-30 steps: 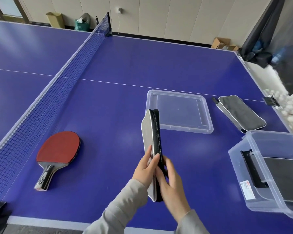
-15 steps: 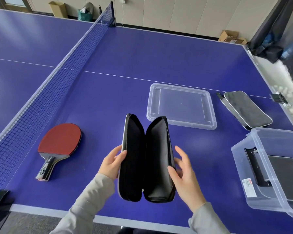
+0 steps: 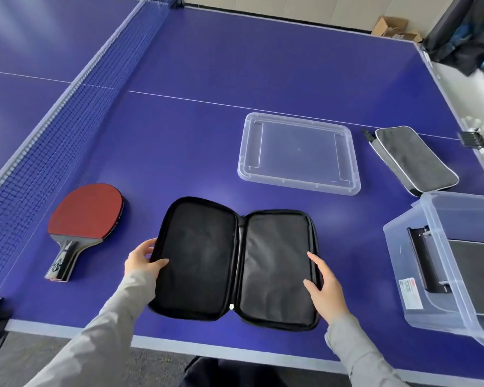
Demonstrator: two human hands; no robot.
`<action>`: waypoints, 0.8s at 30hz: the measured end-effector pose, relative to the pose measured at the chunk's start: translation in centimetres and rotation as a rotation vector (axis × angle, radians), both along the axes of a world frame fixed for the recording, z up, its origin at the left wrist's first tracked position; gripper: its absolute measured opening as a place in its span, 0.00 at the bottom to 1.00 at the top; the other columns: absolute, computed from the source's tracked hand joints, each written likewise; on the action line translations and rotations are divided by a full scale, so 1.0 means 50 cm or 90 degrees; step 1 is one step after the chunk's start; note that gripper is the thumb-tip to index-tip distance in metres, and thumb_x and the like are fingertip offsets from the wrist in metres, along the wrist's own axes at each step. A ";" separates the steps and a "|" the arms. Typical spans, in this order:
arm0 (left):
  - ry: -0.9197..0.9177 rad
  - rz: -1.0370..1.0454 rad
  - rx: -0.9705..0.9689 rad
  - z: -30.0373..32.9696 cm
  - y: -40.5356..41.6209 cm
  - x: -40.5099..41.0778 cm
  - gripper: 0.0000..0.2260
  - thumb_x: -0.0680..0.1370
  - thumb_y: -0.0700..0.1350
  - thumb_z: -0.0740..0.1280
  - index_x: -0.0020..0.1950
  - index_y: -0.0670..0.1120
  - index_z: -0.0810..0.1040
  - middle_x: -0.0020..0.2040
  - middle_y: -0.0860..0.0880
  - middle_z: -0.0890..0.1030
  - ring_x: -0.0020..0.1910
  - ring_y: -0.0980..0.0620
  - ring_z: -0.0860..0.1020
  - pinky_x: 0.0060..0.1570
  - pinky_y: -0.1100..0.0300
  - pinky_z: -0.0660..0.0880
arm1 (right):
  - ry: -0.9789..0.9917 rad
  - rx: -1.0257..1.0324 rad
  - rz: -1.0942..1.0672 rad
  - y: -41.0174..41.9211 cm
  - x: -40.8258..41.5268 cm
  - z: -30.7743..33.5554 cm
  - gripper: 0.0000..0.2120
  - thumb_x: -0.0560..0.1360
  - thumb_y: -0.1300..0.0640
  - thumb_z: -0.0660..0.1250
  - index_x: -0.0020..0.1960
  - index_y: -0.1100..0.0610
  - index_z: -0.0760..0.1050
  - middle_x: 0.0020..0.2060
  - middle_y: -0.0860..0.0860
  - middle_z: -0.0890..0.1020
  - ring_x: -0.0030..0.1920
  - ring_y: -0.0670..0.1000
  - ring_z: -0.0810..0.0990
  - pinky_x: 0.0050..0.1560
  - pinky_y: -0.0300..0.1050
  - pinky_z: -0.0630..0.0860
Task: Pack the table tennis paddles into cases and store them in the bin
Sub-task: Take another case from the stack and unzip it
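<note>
Black padded fabric makes up the open paddle case [image 3: 234, 261], which is spread flat like a book near the front edge of the blue surface [image 3: 207, 79]. Its left half is pinched at the rim by the left hand [image 3: 141, 259], while the right hand [image 3: 323, 286] is laid against the right rim with fingers nearly straight, gripping nothing. The case is judged light and floppy, best held by its stiffer zipped rim. The red paddle [image 3: 85, 216] lies just left of it, apart; it is judged rigid and light, easily taken by the handle. Open room is left between paddle and case. The net [image 3: 67, 129] bounds the left; the clear bin [image 3: 453, 263] and lid [image 3: 298, 153] stand to the right.
</note>
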State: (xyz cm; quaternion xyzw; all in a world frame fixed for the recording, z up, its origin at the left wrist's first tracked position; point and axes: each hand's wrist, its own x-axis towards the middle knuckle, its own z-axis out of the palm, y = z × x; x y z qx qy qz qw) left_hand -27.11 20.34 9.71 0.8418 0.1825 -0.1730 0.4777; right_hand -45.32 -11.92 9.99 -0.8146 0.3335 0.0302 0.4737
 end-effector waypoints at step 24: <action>-0.113 -0.165 0.289 -0.104 0.019 -0.021 0.23 0.71 0.45 0.73 0.65 0.41 0.74 0.57 0.43 0.72 0.59 0.43 0.68 0.61 0.49 0.69 | 0.135 -0.433 0.179 0.001 -0.011 -0.116 0.29 0.66 0.54 0.77 0.65 0.58 0.74 0.60 0.60 0.76 0.55 0.62 0.78 0.43 0.55 0.78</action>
